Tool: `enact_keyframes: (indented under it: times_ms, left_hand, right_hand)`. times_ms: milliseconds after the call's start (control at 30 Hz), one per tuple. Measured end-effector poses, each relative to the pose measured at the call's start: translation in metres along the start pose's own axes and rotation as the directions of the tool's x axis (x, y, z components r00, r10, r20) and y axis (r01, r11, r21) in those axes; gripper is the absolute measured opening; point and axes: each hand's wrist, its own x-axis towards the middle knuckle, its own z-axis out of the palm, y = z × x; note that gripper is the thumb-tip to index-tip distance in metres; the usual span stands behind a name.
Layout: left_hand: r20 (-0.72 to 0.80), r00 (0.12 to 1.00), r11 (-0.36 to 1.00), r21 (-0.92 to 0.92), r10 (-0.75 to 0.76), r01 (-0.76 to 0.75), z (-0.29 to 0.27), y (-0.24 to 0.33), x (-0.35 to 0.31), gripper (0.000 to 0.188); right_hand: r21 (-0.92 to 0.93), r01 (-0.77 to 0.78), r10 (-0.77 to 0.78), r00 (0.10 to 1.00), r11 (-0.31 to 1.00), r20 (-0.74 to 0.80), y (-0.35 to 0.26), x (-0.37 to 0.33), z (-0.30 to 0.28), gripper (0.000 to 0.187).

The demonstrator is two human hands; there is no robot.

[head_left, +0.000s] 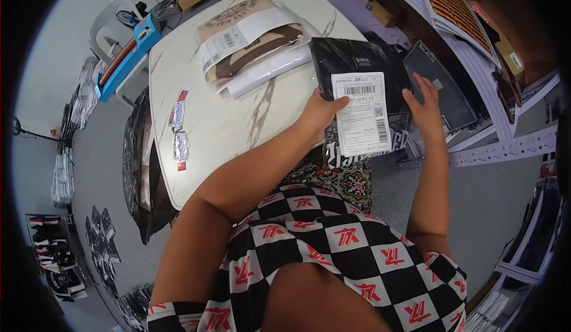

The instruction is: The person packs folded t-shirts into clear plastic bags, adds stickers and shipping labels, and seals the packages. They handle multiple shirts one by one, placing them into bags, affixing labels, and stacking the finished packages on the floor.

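A black plastic mailer bag (355,61) with a white shipping label (361,115) lies in front of me at the table's right edge. My left hand (321,116) grips its left side, thumb over the label's edge and the other fingers hidden underneath. Beside the bag's right edge, my right hand (426,105) has its fingers spread and its thumb close to the plastic; whether it touches is hard to tell. Farther left on the white marbled table (238,127) lies a clear-wrapped packet of brown and tan folded goods (250,43), a white paper band across it.
Two small stickers (180,131) lie near the table's left edge. A blue box (128,58) rests by a white chair (113,25). A dark grey flat case (443,88) stands right of the bag. White metal shelving (476,64) borders the right side. A black bag (143,171) stands left below the table.
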Motion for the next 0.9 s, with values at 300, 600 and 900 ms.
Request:
enact_keyframes:
  times_ms: [300, 600, 900]
  left_hand:
    - [-0.076, 0.997, 0.998, 0.057, 0.015, -0.011, 0.012, 0.007, -0.013, 0.032]
    - [0.109, 0.977, 0.960, 0.194, 0.186, -0.204, 0.007, -0.009, -0.024, 0.038]
    - [0.196, 0.932, 0.895, 0.275, 0.306, -0.352, 0.025, -0.008, -0.047, 0.046]
  right_hand:
    - [0.177, -0.188, 0.177, 0.981, 0.966, 0.074, -0.045, -0.024, 0.037, 0.063]
    - [0.661, -0.508, 0.318, 0.862, 0.553, 0.396, -0.022, -0.044, 0.018, 0.023]
    - [0.836, -0.448, 0.300, 0.884, 0.317, 0.360, -0.016, -0.078, 0.002, 0.036]
